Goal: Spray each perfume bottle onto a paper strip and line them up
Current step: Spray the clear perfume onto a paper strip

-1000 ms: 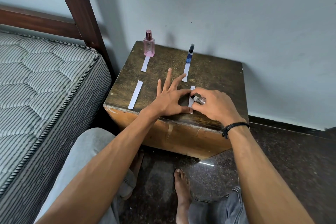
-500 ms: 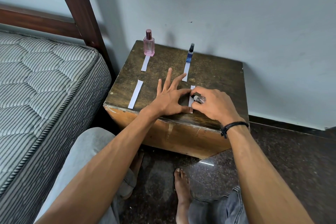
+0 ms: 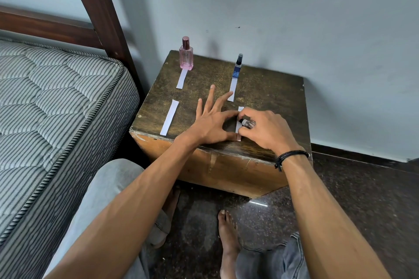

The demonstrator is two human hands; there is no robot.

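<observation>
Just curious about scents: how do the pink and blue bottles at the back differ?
The pink bottle is broad and pale; the blue bottle is slim and dark. The pink bottle has a shiny reddish cap, the blue bottle a black top. Both stand upright, each at the far end of a paper strip.

**Surroundings at the bedside**

A worn wooden box [image 3: 226, 171] is set against a pale, scuffed wall [image 3: 317, 56], on a dark speckled floor [image 3: 367, 206]. Just beside it, to the left, a striped quilted mattress [image 3: 56, 102] with a corded edge is seen. It is backed by a dark wooden bed frame [image 3: 97, 7].
</observation>
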